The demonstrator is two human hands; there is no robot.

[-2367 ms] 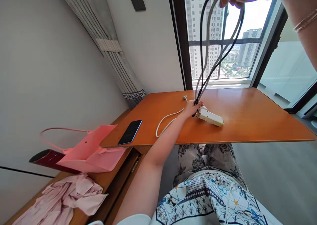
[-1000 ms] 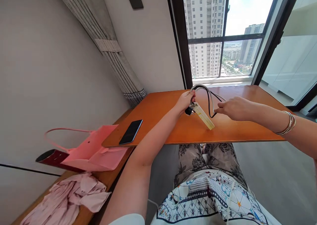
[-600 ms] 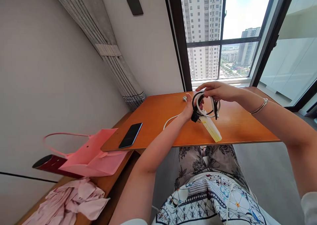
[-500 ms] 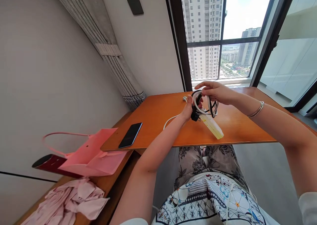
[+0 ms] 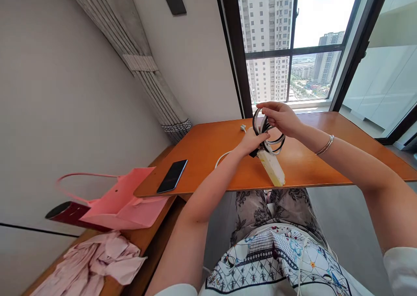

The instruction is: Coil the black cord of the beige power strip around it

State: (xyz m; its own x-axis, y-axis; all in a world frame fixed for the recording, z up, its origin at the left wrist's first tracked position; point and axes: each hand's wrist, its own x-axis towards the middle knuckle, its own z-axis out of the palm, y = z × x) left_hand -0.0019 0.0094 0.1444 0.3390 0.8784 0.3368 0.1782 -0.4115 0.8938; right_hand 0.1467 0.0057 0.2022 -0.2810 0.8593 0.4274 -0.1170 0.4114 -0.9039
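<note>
Above the orange bench [image 5: 325, 161], the left hand [image 5: 252, 140] has its grip closed on the power strip [image 5: 271, 170] end, while the right hand [image 5: 282, 118] pinches the coiled black-and-white cords [image 5: 273, 143]; a phone [image 5: 171, 181] lies well apart.

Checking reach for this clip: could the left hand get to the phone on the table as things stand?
Probably yes, but not freely: the left hand grips the cables by the power strip. The phone lies unobstructed on the table.
</note>
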